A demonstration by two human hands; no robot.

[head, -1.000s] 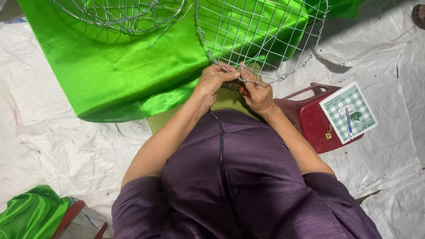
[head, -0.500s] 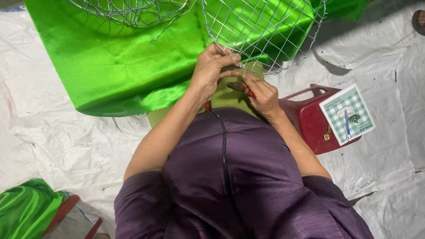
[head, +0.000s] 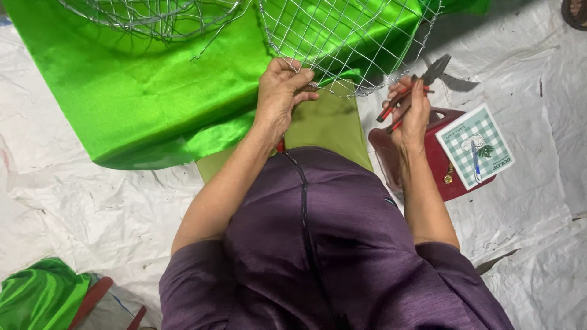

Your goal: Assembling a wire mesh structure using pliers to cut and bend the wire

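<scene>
Hands at a wire mesh frame over green cloth

The left hand [head: 282,91] pinches the lower edge of the wire mesh frame [head: 345,43], which lies on the green cloth [head: 153,98] at 12 o'clock; the right hand [head: 413,107], at 2 o'clock and apart from the mesh, grips red-handled pliers [head: 416,91]; a red bag [head: 437,165] and checked booklet [head: 474,146] lie at 3 o'clock on the white floor sheet [head: 79,201].
</scene>
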